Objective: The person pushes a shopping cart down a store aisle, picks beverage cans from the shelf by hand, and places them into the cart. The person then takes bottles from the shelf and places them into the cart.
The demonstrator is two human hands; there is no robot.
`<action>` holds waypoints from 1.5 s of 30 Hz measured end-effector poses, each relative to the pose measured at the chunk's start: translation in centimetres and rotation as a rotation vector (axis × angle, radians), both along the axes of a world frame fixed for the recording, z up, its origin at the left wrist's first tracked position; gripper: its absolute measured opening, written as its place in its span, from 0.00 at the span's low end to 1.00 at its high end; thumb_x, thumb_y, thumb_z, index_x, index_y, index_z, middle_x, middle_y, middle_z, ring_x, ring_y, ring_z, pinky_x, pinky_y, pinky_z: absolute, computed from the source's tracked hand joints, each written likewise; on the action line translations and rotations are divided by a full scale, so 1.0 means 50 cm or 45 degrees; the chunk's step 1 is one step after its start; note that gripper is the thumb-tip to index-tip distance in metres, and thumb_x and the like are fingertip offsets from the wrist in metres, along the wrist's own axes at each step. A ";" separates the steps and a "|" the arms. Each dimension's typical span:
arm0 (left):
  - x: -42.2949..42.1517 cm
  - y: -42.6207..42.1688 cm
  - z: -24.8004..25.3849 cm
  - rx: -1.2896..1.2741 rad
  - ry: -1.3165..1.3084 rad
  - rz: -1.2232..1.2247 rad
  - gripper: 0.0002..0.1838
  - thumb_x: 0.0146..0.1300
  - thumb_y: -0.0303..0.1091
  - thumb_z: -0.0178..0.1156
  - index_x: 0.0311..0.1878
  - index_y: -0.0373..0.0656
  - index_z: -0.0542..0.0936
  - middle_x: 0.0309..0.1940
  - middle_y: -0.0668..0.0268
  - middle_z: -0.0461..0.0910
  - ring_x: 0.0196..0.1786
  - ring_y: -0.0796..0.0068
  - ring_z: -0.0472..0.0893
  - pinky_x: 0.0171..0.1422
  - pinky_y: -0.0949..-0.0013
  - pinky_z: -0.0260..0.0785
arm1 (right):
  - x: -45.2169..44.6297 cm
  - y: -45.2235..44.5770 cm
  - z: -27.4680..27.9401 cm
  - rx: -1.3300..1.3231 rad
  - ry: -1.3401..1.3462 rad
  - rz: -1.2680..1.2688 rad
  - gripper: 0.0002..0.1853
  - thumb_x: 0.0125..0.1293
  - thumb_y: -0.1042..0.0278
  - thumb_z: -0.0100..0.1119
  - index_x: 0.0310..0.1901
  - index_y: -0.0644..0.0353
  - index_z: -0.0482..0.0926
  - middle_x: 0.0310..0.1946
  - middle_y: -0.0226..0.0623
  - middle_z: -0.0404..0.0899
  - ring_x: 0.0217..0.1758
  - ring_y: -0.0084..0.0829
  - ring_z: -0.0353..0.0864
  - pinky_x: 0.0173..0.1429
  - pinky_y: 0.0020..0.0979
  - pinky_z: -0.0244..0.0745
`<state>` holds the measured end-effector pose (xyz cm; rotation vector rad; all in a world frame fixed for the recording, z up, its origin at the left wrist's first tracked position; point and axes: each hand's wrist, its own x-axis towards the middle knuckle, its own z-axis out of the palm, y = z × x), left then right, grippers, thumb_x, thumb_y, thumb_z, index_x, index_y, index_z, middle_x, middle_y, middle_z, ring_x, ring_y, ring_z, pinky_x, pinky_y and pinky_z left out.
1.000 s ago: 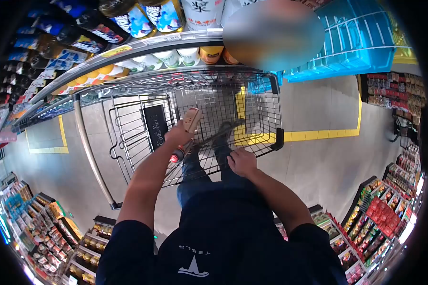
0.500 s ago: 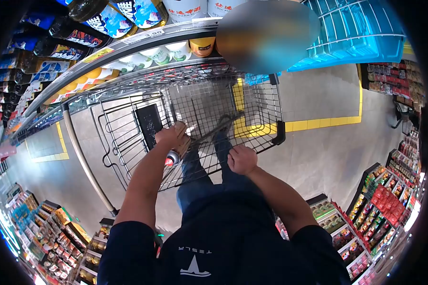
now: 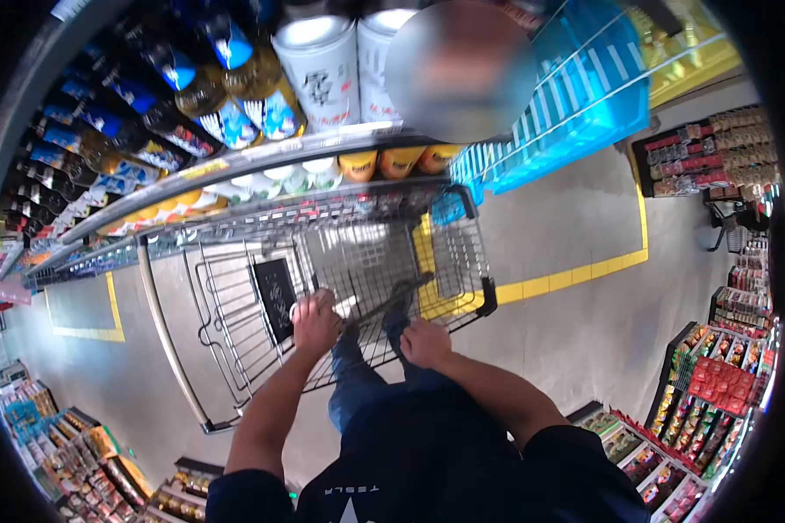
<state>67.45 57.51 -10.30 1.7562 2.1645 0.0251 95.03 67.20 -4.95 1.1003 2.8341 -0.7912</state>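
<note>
A wire shopping cart stands in front of me, its long handle bar at the left. My left hand is over the near side of the cart, just right of a black panel. Its fingers are curled, and what they hold is mostly hidden. My right hand is closed at the cart's near rim, its fingers wrapped there. Below the wire mesh, my legs in jeans show.
A shelf edge runs beyond the cart, with dark bottles and white cans above it. Blue baskets stand at the upper right. Yellow floor tape lies right of the cart. Product racks stand lower right.
The cart and both hands sit lower in view. The beige item and red-capped bottle that showed at my left hand are no longer clearly visible. My right hand stays closed near the rim.
</note>
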 end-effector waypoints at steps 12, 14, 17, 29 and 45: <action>0.116 -0.057 0.105 -0.251 -0.741 0.408 0.24 0.59 0.48 0.64 0.56 0.45 0.79 0.37 0.51 0.85 0.45 0.48 0.84 0.52 0.53 0.76 | -0.185 0.563 0.513 0.546 0.564 -0.299 0.22 0.65 0.59 0.57 0.55 0.65 0.73 0.45 0.51 0.80 0.48 0.50 0.82 0.51 0.47 0.78; 0.114 -0.065 0.087 -0.165 -0.656 0.345 0.24 0.60 0.49 0.63 0.57 0.47 0.79 0.40 0.51 0.85 0.47 0.49 0.84 0.53 0.52 0.76 | -0.217 0.629 0.651 0.697 0.297 -0.421 0.21 0.64 0.60 0.58 0.55 0.64 0.74 0.50 0.55 0.79 0.51 0.53 0.81 0.53 0.48 0.78; 0.122 -0.055 0.129 -0.230 -0.624 0.300 0.26 0.62 0.52 0.61 0.60 0.50 0.77 0.43 0.51 0.85 0.50 0.49 0.83 0.56 0.50 0.75 | -0.269 0.759 0.683 1.022 0.370 -0.369 0.21 0.65 0.57 0.57 0.54 0.63 0.77 0.52 0.54 0.79 0.56 0.53 0.80 0.55 0.49 0.77; 0.133 -0.064 0.170 -0.410 -0.648 0.470 0.28 0.65 0.54 0.58 0.62 0.48 0.75 0.48 0.52 0.84 0.54 0.49 0.82 0.60 0.52 0.72 | -0.316 0.832 0.687 0.919 0.171 -0.388 0.29 0.63 0.48 0.62 0.59 0.61 0.76 0.57 0.55 0.78 0.61 0.52 0.77 0.65 0.45 0.72; 0.165 -0.002 0.196 0.227 -1.354 0.744 0.22 0.66 0.42 0.65 0.56 0.38 0.80 0.48 0.58 0.84 0.52 0.67 0.83 0.57 0.67 0.74 | -0.052 0.248 0.606 0.670 0.752 -0.352 0.27 0.53 0.69 0.74 0.53 0.65 0.73 0.51 0.50 0.74 0.49 0.52 0.81 0.47 0.41 0.79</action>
